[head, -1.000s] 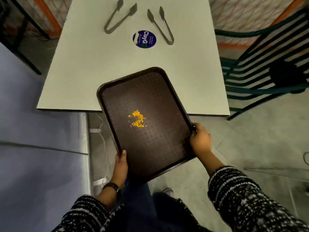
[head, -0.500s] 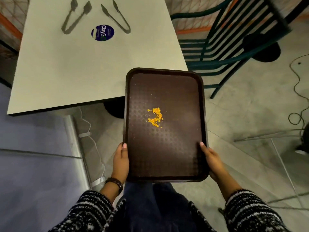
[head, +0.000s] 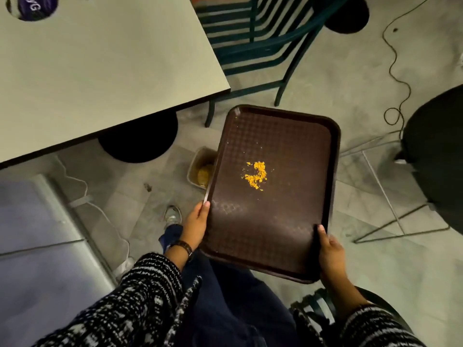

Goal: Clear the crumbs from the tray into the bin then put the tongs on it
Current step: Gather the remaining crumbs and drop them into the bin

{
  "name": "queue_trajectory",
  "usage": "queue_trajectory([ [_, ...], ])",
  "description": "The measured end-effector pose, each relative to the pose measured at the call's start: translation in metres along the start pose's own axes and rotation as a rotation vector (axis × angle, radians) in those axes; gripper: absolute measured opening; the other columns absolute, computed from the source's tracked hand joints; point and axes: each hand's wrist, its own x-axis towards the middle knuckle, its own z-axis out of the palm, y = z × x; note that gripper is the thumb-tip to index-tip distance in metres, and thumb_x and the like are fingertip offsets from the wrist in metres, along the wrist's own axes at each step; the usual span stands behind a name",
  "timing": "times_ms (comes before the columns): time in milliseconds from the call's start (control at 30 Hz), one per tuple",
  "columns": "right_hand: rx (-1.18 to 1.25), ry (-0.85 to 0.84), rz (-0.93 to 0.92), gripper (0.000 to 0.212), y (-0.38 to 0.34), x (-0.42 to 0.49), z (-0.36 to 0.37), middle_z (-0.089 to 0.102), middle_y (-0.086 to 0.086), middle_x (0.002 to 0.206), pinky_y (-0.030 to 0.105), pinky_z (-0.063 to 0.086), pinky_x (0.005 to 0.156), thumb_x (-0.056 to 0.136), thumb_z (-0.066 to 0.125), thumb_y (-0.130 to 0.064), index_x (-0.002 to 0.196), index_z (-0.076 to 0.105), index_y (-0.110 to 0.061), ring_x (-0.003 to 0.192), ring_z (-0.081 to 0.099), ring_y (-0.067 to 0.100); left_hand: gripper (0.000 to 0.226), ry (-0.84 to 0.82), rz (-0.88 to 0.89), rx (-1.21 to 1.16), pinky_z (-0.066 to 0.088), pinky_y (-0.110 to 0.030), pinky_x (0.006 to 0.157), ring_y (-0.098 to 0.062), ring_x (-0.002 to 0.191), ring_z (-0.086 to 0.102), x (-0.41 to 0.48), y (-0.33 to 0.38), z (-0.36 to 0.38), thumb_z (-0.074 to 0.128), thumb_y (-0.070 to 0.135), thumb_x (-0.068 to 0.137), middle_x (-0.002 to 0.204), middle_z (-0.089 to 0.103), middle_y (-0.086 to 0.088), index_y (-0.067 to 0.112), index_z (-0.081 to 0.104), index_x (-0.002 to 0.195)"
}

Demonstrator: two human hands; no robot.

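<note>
We see the tray (head: pixel 270 221) held in the air off the table, both hands on its near end. Left hand (head: pixel 196 226) closed on the near-left long edge, thumb on the rim, fingers underneath. Right hand (head: pixel 330 251) closed on the near-right corner, thumb on top of the rim, fingers below out of sight. The far half of the tray sticks out past both hands, unsupported.

Tray is dark brown plastic, rectangular, rounded corners, raised rim, textured grid surface. It looks tipped a bit, though we cannot tell how much. Crumbs (head: pixel 256 174) sit about mid-tray, well ahead of both hands: a small orange-yellow curl-shaped pile with a few loose specks around it and some fine bits toward the far-left corner.

Bin (head: pixel 198 166) is on the floor, a small pale container, partly hidden under the tray's left edge; something yellowish is inside. We see the tray overlapping its right side.

Table (head: pixel 100 71) is to the left and ahead, its corner near the tray's far-left corner but apart from it. Green chair (head: pixel 250 46) is beyond the tray's far end. A large dark object (head: pixel 441 159) stands to the right, with a gap of open floor between it and the tray. A cable (head: pixel 398 78) lies on the floor at far right. The person's shoe (head: pixel 172 216) is just left of the left hand.
</note>
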Motion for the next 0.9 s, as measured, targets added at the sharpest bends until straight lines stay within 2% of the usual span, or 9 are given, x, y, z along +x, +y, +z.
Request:
queue_trajectory([
  [100, -0.043, -0.019, 0.016, 0.039, 0.006, 0.007, 0.016, 0.058, 0.011, 0.075, 0.035, 0.043, 0.063, 0.094, 0.049, -0.039, 0.078, 0.054, -0.003, 0.078, 0.054, 0.027, 0.040, -0.057, -0.097, 0.033, 0.034, -0.023, 0.090, -0.026, 0.120, 0.049, 0.013, -0.028, 0.001, 0.040, 0.027, 0.097, 0.131, 0.054, -0.010, 0.010, 0.045, 0.133],
  [167, -0.046, -0.048, 0.053, 0.036, 0.008, 0.015, 0.036, 0.062, 0.012, 0.089, 0.036, 0.048, 0.076, 0.094, 0.049, -0.038, 0.095, 0.060, -0.003, 0.085, 0.058, 0.028, 0.043, -0.082, -0.163, 0.064, 0.033, -0.021, 0.091, -0.027, 0.125, 0.046, 0.022, -0.049, -0.005, 0.043, 0.018, 0.096, 0.136, 0.050, -0.012, 0.008, 0.039, 0.138],
  [233, -0.049, -0.081, 0.081, 0.044, 0.009, 0.021, 0.058, 0.062, 0.011, 0.101, 0.041, 0.049, 0.088, 0.094, 0.048, -0.041, 0.113, 0.061, -0.003, 0.094, 0.059, 0.031, 0.046, -0.096, -0.207, 0.101, 0.035, -0.021, 0.088, -0.029, 0.123, 0.047, 0.028, -0.069, -0.013, 0.043, 0.008, 0.095, 0.134, 0.050, -0.013, 0.009, 0.035, 0.140],
  [333, -0.054, -0.127, 0.143, 0.049, 0.011, 0.032, 0.095, 0.063, 0.012, 0.113, 0.041, 0.048, 0.091, 0.094, 0.047, -0.040, 0.123, 0.057, -0.002, 0.105, 0.059, 0.034, 0.054, -0.082, -0.299, 0.067, 0.047, -0.039, 0.089, -0.030, 0.105, 0.055, 0.043, -0.095, -0.029, 0.042, -0.003, 0.092, 0.119, 0.056, -0.011, 0.015, 0.033, 0.142],
  [400, -0.022, -0.141, 0.154, 0.045, 0.006, 0.039, 0.117, 0.061, 0.016, 0.117, 0.036, 0.046, 0.089, 0.096, 0.048, -0.032, 0.126, 0.053, 0.002, 0.111, 0.057, 0.034, 0.058, -0.059, -0.342, 0.017, 0.047, -0.043, 0.091, -0.033, 0.109, 0.056, 0.052, -0.109, -0.037, 0.045, -0.007, 0.089, 0.122, 0.057, -0.013, 0.018, 0.035, 0.140],
  [500, -0.062, -0.157, 0.163, 0.047, 0.000, 0.054, 0.154, 0.057, 0.022, 0.128, 0.042, 0.045, 0.099, 0.096, 0.048, -0.030, 0.125, 0.052, 0.006, 0.115, 0.055, 0.037, 0.060, -0.029, -0.465, -0.122, 0.045, -0.041, 0.089, -0.034, 0.114, 0.053, 0.065, -0.112, -0.046, 0.048, -0.003, 0.090, 0.123, 0.051, -0.007, 0.018, 0.030, 0.143],
  [633, -0.179, -0.206, 0.191, 0.052, -0.002, 0.075, 0.192, 0.055, 0.023, 0.131, 0.050, 0.043, 0.101, 0.095, 0.049, -0.034, 0.126, 0.050, 0.008, 0.117, 0.053, 0.041, 0.053, 0.004, -0.601, -0.311, 0.037, -0.044, 0.100, -0.030, 0.128, 0.044, 0.086, -0.108, -0.048, 0.038, 0.005, 0.096, 0.137, 0.044, -0.010, 0.017, 0.021, 0.145],
  [767, -0.215, -0.261, 0.254, 0.050, -0.009, 0.091, 0.222, 0.054, 0.021, 0.132, 0.049, 0.045, 0.100, 0.094, 0.053, -0.029, 0.129, 0.047, 0.005, 0.117, 0.053, 0.040, 0.055, 0.057, -0.621, -0.336, 0.040, -0.043, 0.098, -0.028, 0.125, 0.048, 0.104, -0.112, -0.055, 0.041, 0.008, 0.096, 0.139, 0.047, -0.012, 0.018, 0.020, 0.145],
  [900, -0.322, -0.302, 0.276, 0.046, -0.017, 0.099, 0.237, 0.057, 0.024, 0.125, 0.052, 0.049, 0.094, 0.093, 0.055, -0.028, 0.124, 0.049, 0.005, 0.108, 0.058, 0.041, 0.046, 0.073, -0.636, -0.358, 0.042, -0.042, 0.092, -0.026, 0.118, 0.052, 0.111, -0.115, -0.064, 0.042, 0.010, 0.095, 0.137, 0.048, -0.012, 0.019, 0.030, 0.139],
])
